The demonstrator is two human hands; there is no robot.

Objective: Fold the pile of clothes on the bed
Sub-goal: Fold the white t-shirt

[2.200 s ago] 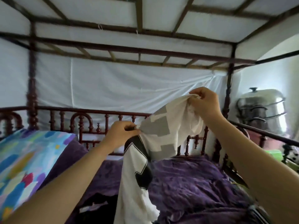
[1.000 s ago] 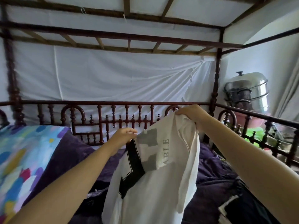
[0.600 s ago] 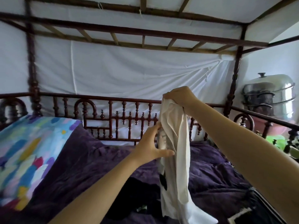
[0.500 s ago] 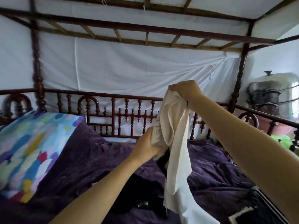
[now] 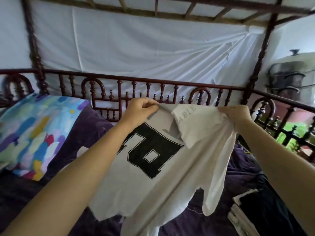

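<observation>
A white T-shirt (image 5: 153,184) with a big black block letter and grey print hangs spread in the air over the bed. My left hand (image 5: 139,109) pinches its top edge on the left. My right hand (image 5: 235,113) grips the top edge on the right, where the cloth bunches and a fold with grey lettering flops over. The lower part of the shirt droops toward the purple bedcover (image 5: 88,126). A stack of folded black-and-white clothes (image 5: 255,212) lies at the lower right of the bed.
A colourful pillow (image 5: 35,133) leans at the left. A dark carved wooden rail (image 5: 119,82) runs round the bed, with white cloth behind it. Steel steamer pots (image 5: 289,77) stand outside the rail at the right.
The shirt hung bunched from my raised right hand while my left hand reached for it. Now both hands hold the top edge apart and lower, and the shirt is spread wide.
</observation>
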